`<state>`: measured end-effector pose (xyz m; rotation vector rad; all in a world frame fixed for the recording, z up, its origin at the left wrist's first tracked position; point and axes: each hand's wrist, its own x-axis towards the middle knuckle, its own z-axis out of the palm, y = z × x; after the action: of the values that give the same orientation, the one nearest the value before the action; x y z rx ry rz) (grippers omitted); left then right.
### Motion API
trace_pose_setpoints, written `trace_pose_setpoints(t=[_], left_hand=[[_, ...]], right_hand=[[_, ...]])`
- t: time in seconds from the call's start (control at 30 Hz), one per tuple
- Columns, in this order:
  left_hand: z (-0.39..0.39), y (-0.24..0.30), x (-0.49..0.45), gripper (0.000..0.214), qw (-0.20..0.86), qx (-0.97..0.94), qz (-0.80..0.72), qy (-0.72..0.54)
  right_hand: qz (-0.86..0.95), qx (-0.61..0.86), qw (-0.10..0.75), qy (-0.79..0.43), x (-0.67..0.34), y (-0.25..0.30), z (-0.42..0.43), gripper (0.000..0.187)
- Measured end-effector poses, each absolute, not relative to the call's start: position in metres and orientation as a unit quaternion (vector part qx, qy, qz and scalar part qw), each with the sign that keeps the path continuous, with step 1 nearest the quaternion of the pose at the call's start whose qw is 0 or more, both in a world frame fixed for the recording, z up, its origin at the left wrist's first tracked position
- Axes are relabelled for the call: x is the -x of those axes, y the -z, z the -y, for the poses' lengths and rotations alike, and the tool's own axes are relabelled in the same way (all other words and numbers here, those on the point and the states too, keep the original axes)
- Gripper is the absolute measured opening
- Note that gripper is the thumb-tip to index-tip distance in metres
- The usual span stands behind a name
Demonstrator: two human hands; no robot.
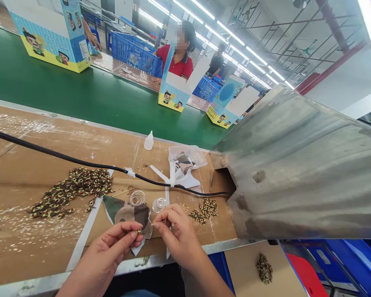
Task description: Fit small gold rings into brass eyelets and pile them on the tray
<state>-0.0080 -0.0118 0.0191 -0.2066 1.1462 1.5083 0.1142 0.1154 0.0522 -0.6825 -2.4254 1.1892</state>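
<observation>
Left hand [108, 251], right hand [177, 239], pinched tiny bead [139, 232], speckled beads [71, 192] on cardboard [49, 140]

Both hands [111, 247] pinch tiny beads [139, 232] (camouflage fabric [132, 214] beneath).

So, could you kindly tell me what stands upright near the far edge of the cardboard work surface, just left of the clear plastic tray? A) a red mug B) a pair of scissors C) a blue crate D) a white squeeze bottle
D: the white squeeze bottle stands on the cardboard work surface, left of the clear plastic tray.
</observation>
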Motion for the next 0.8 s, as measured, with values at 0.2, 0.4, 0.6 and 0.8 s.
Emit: trace_pose_setpoints(t=[0.2,0.4,0.6,0.8], left_hand=[[0.008,-0.015,0.005,0.064,0.559,0.037,-0.541,-0.627],[0.009,-0.019,0.0,0.065,0.572,0.041,-0.511,-0.641],[0.011,-0.017,-0.001,0.056,0.598,0.081,-0.448,-0.66],[0.01,-0.021,0.001,0.043,0.599,0.108,-0.45,-0.653]], right_hand=[[0.851,0.244,0.181,-0.428,-0.116,-0.053,-0.117,0.008],[0.836,0.249,0.192,-0.449,-0.116,-0.051,-0.112,0.01],[0.84,0.258,0.177,-0.444,-0.114,-0.047,-0.106,0.008],[0.855,0.239,0.178,-0.426,-0.112,-0.046,-0.101,0.009]])
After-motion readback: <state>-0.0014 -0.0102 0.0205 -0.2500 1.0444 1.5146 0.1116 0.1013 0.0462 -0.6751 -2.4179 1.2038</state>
